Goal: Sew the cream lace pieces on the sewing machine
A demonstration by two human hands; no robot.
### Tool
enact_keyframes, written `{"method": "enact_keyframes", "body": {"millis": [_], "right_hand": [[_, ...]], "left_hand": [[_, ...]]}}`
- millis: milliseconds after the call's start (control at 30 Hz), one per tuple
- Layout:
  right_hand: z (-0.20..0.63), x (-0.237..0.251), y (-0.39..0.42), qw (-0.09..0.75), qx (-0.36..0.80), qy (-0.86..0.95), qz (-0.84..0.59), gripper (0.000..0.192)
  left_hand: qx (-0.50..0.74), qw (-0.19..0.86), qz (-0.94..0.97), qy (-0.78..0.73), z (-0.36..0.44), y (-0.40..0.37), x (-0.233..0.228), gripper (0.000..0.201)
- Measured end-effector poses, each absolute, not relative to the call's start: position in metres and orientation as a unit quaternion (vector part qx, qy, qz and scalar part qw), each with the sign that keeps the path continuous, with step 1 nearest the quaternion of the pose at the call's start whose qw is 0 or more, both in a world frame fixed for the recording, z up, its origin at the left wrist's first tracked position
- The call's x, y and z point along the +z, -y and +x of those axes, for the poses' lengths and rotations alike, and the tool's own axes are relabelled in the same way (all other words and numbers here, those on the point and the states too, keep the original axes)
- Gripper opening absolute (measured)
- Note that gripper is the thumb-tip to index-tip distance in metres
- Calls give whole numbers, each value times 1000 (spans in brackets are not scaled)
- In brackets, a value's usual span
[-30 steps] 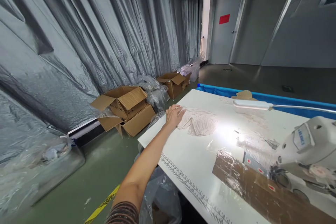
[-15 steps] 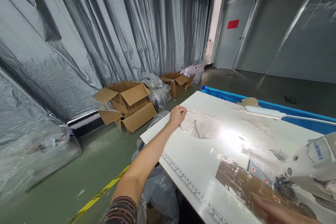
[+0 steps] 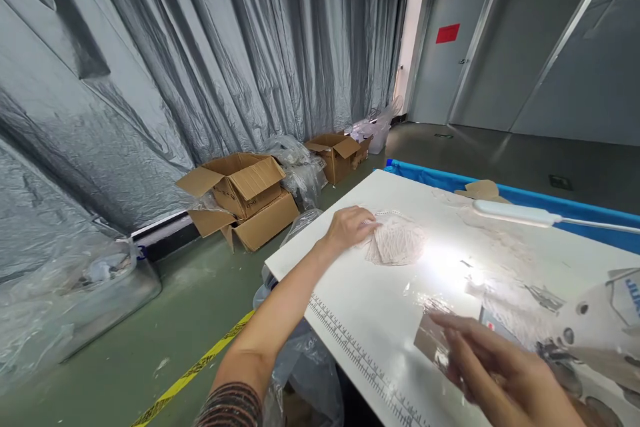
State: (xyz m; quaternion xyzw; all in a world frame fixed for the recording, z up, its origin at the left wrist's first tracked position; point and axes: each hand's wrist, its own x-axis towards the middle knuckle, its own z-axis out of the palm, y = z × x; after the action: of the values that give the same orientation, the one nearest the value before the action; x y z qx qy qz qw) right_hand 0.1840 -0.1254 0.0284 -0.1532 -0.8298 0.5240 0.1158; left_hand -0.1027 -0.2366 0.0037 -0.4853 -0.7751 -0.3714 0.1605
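My left hand (image 3: 350, 227) reaches across the white table (image 3: 380, 307) and grips the near edge of a small stack of pale patterned fabric pieces (image 3: 397, 241), lifting that edge slightly. My right hand (image 3: 493, 363) hovers over the table at the lower right, blurred, with fingers spread and nothing in it. It sits above a patch of brown tape under clear film (image 3: 440, 340). A white sewing machine (image 3: 600, 320) stands at the right edge.
A slim white lamp (image 3: 520, 213) shines on the table. A printed ruler (image 3: 365, 363) runs along the near edge. Open cardboard boxes (image 3: 240, 197) and plastic bags (image 3: 295, 173) lie on the green floor by a grey plastic curtain (image 3: 200, 47). A blue bin edge (image 3: 540, 197) lies behind the table.
My left hand has pulled the fabric stack toward me and closed on its edge. My right hand has come fully into view over the table. The camera shifted slightly.
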Motion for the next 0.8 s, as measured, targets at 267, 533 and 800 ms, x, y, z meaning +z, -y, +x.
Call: {"method": "enact_keyframes", "body": {"millis": [267, 533, 800], "right_hand": [[146, -4, 108, -20, 822, 511, -250, 41], [152, -14, 110, 11, 814, 521, -259, 34], [177, 6, 106, -38, 785, 574, -231, 24]], "left_hand": [[-164, 164, -799, 555, -23, 209, -13, 25], [-289, 253, -555, 738, -48, 205, -18, 34], [-357, 245, -488, 758, -90, 221, -5, 24]]}}
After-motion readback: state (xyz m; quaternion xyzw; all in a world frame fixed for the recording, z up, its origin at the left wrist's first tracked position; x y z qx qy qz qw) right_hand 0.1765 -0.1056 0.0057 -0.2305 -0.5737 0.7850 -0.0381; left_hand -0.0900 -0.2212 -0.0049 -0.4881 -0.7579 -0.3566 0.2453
